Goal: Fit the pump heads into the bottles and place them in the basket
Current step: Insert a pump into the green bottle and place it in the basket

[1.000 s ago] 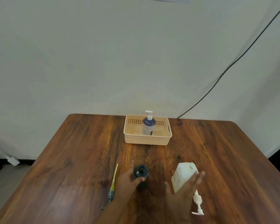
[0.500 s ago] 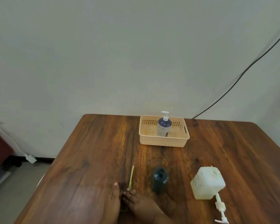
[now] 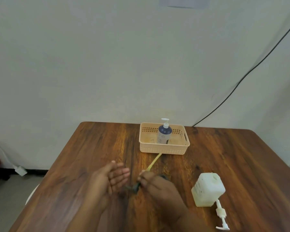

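Note:
My right hand (image 3: 153,182) is shut on a dark pump head (image 3: 134,188) whose yellow tube (image 3: 153,163) points up towards the basket. My left hand (image 3: 110,179) hovers open just left of it, palm facing right. The dark bottle (image 3: 164,177) is almost hidden behind my right hand. A white square bottle (image 3: 208,190) stands to the right with its neck open, and a white pump head (image 3: 221,216) lies on the table in front of it. At the back, the beige basket (image 3: 164,149) holds a blue bottle (image 3: 164,133) with a white pump fitted.
The wooden table (image 3: 233,161) ends at a pale wall behind the basket. A black cable (image 3: 241,81) runs down the wall to the table's back right. A white plug (image 3: 20,170) lies on the floor at the left.
My right hand has lifted the dark pump head with the yellow tube off the table and swung it in front of the dark bottle. My left hand has opened beside it.

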Demonstrator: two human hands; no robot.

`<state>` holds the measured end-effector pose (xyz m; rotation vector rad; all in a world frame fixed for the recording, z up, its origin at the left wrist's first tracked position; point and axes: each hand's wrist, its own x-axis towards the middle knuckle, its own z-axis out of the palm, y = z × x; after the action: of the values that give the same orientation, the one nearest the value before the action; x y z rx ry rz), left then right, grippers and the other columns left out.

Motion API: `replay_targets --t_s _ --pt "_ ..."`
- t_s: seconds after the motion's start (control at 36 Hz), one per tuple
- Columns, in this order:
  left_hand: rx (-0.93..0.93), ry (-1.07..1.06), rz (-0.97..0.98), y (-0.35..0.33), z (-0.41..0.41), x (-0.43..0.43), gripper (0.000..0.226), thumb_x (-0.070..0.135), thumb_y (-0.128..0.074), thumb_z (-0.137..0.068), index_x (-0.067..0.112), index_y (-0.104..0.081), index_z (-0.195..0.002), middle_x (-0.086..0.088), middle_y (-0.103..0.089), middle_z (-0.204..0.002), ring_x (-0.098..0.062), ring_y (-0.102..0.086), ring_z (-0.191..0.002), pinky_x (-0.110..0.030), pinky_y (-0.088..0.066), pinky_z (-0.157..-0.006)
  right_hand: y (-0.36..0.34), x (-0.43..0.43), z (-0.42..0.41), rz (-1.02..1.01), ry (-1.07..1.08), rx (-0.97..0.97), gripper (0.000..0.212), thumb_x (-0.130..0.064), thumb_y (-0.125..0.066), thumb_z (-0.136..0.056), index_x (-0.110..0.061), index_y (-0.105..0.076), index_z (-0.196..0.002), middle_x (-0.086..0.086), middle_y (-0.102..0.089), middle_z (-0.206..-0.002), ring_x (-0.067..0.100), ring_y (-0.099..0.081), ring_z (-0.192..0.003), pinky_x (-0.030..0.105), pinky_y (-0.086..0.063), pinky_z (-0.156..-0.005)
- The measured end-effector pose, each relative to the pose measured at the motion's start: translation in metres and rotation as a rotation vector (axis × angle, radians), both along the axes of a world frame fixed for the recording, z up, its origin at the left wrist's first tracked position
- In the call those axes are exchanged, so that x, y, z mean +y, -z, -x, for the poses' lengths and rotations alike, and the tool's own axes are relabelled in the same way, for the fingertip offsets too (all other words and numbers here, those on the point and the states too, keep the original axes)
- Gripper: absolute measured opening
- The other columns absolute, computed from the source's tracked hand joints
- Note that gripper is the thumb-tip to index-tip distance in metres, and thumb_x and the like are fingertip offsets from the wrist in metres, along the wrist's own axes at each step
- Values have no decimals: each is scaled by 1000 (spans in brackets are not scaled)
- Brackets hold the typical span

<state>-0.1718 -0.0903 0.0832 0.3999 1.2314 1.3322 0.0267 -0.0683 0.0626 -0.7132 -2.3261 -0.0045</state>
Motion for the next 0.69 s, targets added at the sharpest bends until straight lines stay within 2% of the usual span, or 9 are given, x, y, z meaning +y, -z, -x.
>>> replay_targets --t_s 0.06,0.11,0.17,0.19,0.25,0.31,0.39,0.44,0.69 --pt "-20 -18 -118 -16 -2 12 31 25 -51 -91 -1 -67 -95 -22 -72 -90 -31 -71 -84 -31 -59 -60 -21 0 -19 64 142 111 32 -17 -65 -81 -16 -63 -113 -7 -61 -120 1 -52 -114 15 -40 -99" --pt "-7 -5 -162 -15 -9 18 26 22 -53 -91 2 -68 -98 -19 -72 -96 -29 -70 -91 -34 -60 -69 -33 -3 -32 220 330 303 41 -17 -76 -72 -28 -64 -109 -22 -60 -114 -7 -53 -107 10 -45 -89" --pt "112 105 -91 -5 -30 21 18 17 -56 -88 9 -68 -99 -12 -73 -101 -24 -69 -95 -36 -57 -81 -36 -3 -43 353 452 569 41 -17 -79 -68 -39 -67 -100 -30 -67 -98 -6 -61 -96 7 -49 -78" --pt "273 159 -62 3 -43 24 16 14 -59 -87 17 -68 -100 -6 -72 -105 -18 -68 -96 -33 -55 -84 -35 -3 -47 425 473 687 39 -17 -78 -68 -43 -67 -94 -30 -69 -92 -6 -63 -92 6 -49 -75" --pt "569 286 -77 24 -66 27 30 9 -62 -84 29 -64 -106 6 -66 -115 -1 -62 -94 -17 -52 -75 -33 0 -53 574 452 900 38 -9 -78 -68 -42 -70 -87 -23 -72 -89 0 -68 -85 11 -53 -72" --pt "691 401 -58 40 -79 26 43 7 -66 -80 31 -58 -116 11 -60 -122 4 -57 -92 -10 -48 -62 -31 2 -58 679 409 1080 39 2 -76 -68 -33 -72 -84 -13 -75 -86 8 -70 -83 19 -56 -73" --pt "730 532 -7 55 -91 27 54 9 -73 -74 26 -55 -122 8 -59 -125 -5 -54 -108 -23 -50 -88 -32 0 -60 753 364 1150 35 7 -73 -69 -21 -73 -90 -6 -76 -85 12 -71 -81 17 -56 -68" --pt "797 587 14 62 -95 28 62 12 -74 -73 25 -51 -129 8 -57 -129 -10 -50 -119 -32 -42 -103 -31 -2 -59 800 350 1174 32 9 -72 -70 -11 -72 -95 -4 -76 -86 11 -71 -81 15 -55 -65" --pt "963 555 20 68 -105 35 66 20 -74 -75 29 -44 -134 8 -54 -131 -10 -48 -118 -30 -41 -100 -22 5 -49 874 338 1122 27 1 -72 -74 -20 -72 -92 -12 -75 -85 4 -70 -80 9 -51 -61"
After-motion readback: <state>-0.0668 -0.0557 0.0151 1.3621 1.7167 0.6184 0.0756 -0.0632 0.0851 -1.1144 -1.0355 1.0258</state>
